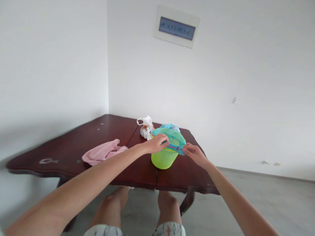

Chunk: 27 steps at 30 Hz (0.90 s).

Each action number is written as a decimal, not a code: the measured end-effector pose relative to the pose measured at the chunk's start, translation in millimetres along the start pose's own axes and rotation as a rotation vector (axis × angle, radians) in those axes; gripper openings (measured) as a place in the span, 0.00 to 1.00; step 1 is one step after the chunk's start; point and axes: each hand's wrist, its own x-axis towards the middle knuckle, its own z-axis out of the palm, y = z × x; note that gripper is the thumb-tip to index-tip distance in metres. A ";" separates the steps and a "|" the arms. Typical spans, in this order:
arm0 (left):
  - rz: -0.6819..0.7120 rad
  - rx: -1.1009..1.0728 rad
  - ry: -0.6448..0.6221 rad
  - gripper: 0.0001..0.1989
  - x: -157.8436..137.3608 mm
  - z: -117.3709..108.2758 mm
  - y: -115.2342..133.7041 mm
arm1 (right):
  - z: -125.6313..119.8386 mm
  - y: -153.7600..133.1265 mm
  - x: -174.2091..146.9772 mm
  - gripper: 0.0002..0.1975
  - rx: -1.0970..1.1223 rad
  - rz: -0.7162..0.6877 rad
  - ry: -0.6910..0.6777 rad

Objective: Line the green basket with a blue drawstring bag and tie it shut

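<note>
A lime-green perforated basket [163, 160] stands upright on the dark wooden table. Lining it is a thin blue trash bag [169, 134], its edge folded over the rim and showing a red drawstring. At the near left of the rim, my left hand [157, 143] is closed with fingers pinching the bag's edge. My right hand [194, 152] pinches the same edge at the right side of the rim, pulling a bit of film outward. The basket's bottom inside is hidden from here.
Behind the basket sit a white plastic bag [146, 127] with reddish contents and more crumpled blue film [171, 126]. A pink cloth [104, 152] lies to the left on the table [98, 129]. A clear strip [48, 161] is near the left edge. White walls stand behind.
</note>
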 end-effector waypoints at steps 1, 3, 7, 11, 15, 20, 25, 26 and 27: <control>-0.004 -0.001 0.005 0.18 -0.8 -1.0 -0.5 | 0.6 2.5 -0.7 0.31 -0.044 -0.010 -0.003; -0.007 0.002 0.018 0.18 -4.2 -6.0 -0.6 | 2.2 7.4 -2.9 0.28 -0.119 -0.028 -0.020; 0.100 0.112 -0.053 0.18 -19.2 -24.8 2.9 | 6.1 13.1 -9.9 0.19 -0.362 -0.083 -0.070; 0.139 0.181 -0.070 0.20 -51.5 -38.7 0.7 | 11.0 14.7 -17.9 0.09 -0.602 -0.106 -0.132; -0.088 0.018 0.015 0.20 -90.5 -37.5 -12.7 | 13.7 19.6 -20.6 0.13 -0.698 -0.058 -0.123; -0.585 -0.246 0.190 0.29 -105.0 -43.6 -30.8 | 4.9 21.8 -8.6 0.18 -0.690 0.012 0.142; -0.278 0.002 0.254 0.21 -56.7 -60.1 -21.4 | 8.6 6.3 36.8 0.13 -0.414 -0.062 0.297; -0.165 0.043 0.160 0.19 -40.1 -58.4 -16.4 | 14.2 3.3 50.9 0.11 -0.375 -0.061 0.224; -0.099 0.064 0.042 0.17 -22.4 -54.4 -11.2 | 21.3 0.9 65.5 0.08 -0.347 -0.055 0.141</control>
